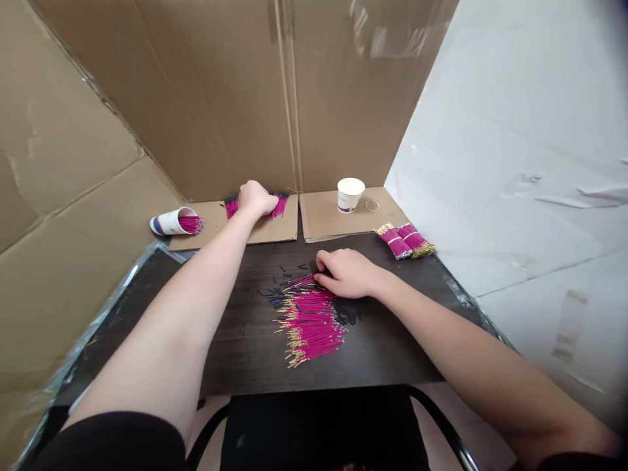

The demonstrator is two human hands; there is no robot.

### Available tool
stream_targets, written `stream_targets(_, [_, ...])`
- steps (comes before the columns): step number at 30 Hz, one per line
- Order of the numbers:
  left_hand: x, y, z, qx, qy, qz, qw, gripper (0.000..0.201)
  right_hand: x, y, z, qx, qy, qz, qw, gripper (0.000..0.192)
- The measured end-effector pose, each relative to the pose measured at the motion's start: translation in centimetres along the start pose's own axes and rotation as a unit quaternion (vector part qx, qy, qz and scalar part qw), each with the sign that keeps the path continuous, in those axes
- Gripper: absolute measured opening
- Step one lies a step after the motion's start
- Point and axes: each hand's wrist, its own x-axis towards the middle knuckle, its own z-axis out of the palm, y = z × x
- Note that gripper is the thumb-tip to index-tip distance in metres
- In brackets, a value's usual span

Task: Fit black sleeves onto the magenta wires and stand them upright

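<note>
1. The left hand point(255, 196) reaches far forward, fingers curled down onto a bunch of pink wires point(277, 206).
2. The right hand point(346, 273) lies flat, fingers loosely spread, touching the loose pink wire pile point(309, 320) just beneath and nearer than it.
3. An upright paper cup point(350, 194) stands beyond the right hand.

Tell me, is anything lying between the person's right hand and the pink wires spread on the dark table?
Nothing visible does. The right hand already rests on the far edge of the loose pink wires, fingertips touching them. The left hand lies on another pink pile on the cardboard flap.
</note>
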Motion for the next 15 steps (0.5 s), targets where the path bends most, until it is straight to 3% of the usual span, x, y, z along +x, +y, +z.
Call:
stream_targets(3, [-0.6,0.4,0.2,0.005,0.006,-0.013,1.0,0.042,0.0,0.0,0.0,-0.003,0.0,0.001,1.0,0.018])
stream_targets(9, [-1.0,1.0,1.2,0.032,0.04,0.0,0.999,0.083,0.1,-0.1,0.0,-0.007,0.0,0.004,1.0,0.018])
stream_targets(15, [-0.9,1.2,1.7,0.034,0.062,-0.012,0.997,0.084,0.0,-0.1,0.1,-0.005,0.003,-0.001,1.0,0.019])
